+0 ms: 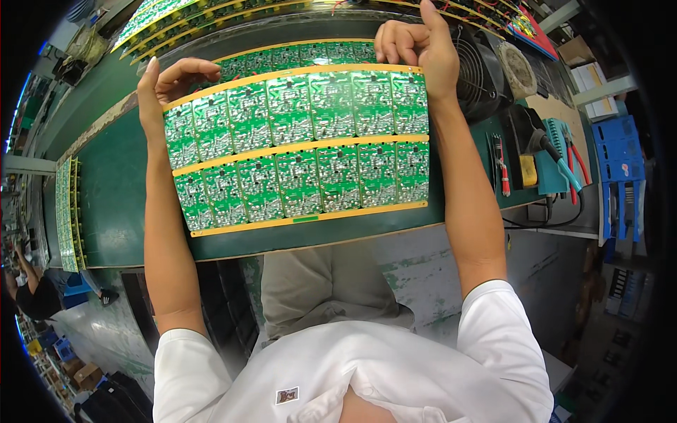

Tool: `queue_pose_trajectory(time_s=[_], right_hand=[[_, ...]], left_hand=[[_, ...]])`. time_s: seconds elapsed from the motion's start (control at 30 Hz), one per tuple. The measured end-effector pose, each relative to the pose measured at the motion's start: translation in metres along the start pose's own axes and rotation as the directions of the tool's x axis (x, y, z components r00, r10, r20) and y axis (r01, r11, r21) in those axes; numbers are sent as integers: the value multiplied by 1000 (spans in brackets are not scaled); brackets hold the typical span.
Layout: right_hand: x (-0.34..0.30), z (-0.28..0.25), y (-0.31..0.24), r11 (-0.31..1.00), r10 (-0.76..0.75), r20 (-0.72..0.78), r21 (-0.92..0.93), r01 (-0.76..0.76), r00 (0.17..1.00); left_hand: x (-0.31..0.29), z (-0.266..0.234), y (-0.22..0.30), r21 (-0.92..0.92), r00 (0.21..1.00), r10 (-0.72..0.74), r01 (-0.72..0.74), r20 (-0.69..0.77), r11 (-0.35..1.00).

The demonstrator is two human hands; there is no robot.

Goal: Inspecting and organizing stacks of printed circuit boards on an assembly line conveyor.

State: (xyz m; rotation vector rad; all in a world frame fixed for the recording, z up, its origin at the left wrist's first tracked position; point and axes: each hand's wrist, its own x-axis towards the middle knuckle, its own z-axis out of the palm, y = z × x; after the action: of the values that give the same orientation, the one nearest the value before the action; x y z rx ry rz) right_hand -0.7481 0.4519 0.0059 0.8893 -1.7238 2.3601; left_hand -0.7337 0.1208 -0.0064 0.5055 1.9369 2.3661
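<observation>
though wide, panel between both grips

Left of the green panel, the surface is offering room up to the board stack; rightward, a black fan and teal-handled tool are obstructing.

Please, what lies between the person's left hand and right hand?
In the head view, a green circuit-board panel spans between the left hand and right hand; behind its upper edge, a second panel partly shows.

Fan right of panel, board apparently behind
</observation>
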Motion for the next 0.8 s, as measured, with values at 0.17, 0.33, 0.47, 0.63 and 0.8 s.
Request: queue_pose_trajectory(time_s=[0.17, 0.33, 0.47, 0.63, 0.8], right_hand=[[-2, -10, -3, 999, -24, 61, 24, 22, 998], [-4, 0, -8, 998, 21, 37, -63, -19, 999], [-5, 10, -12, 987, 33, -47, -154, -39, 998], [-5, 8, -14, 987, 21, -47, -157, -28, 999], [-5, 10, -15, 986, 15, -42, -165, -22, 999]], left_hand=[[0, 9, 2, 23, 998, 14, -13, -54, 1000], [-2, 10, 3, 39, 997, 21, -18, -71, 999], [-3, 8, 4, 43, 999, 28, -26, -45, 999], [-2, 11, 5, 69, 998, 47, -44, -45, 997], [-2, 13, 6, 78, 996, 53, -47, -77, 996]])
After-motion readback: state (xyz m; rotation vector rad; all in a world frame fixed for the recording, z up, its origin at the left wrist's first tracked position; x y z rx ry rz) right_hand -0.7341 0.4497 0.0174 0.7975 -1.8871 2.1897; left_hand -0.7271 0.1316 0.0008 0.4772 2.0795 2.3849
